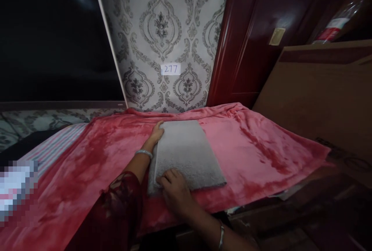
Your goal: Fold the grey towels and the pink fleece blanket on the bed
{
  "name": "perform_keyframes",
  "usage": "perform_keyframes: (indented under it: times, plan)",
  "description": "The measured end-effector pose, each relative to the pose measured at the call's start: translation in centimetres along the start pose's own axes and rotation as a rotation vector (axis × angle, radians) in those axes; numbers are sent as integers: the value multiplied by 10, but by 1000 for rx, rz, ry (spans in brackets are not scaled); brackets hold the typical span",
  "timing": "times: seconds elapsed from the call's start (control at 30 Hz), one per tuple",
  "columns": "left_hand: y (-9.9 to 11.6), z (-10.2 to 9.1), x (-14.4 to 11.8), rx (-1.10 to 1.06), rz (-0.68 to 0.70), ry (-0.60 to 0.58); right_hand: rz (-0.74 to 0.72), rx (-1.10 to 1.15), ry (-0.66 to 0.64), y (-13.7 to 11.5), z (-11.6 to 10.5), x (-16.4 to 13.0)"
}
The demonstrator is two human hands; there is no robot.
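Grey cloth (188,142), folded flat, on pink blanket (250,158)

Left hand (157,132) at the cloth's far-left corner; right hand (175,189), fingers curled, at its near-left corner. Each grip looks narrow; cannot tell whether either actually pinches fabric. Method: keep both corners level, tension the edge evenly, square the layers, since the lower one shows at left. Surface looks rumpled near the right hand; smooth outward, lightly.

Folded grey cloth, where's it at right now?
In the head view, the folded grey cloth lies just below centre on the pink blanket, with the left hand at its far-left corner and the right hand at its near-left part.
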State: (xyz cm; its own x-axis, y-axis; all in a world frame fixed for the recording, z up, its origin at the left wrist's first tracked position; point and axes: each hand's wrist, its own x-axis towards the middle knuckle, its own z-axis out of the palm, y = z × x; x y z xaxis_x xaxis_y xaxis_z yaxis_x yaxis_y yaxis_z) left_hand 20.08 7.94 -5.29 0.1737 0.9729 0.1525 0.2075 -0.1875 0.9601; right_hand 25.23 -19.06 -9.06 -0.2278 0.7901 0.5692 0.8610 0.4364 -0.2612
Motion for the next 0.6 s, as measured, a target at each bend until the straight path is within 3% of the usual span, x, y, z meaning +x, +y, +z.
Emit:
perform_keyframes:
  times: [0.3,0.47,0.6]
  plan:
    - [28,-6,-14,198,191,53,-11,9,-22,2,-1,6]
    - [37,-16,-50,284,350,-147,-34,69,-110,0,-21,7]
    - [28,-21,-100,412,445,-341,-74,208,-87,29,-59,9]
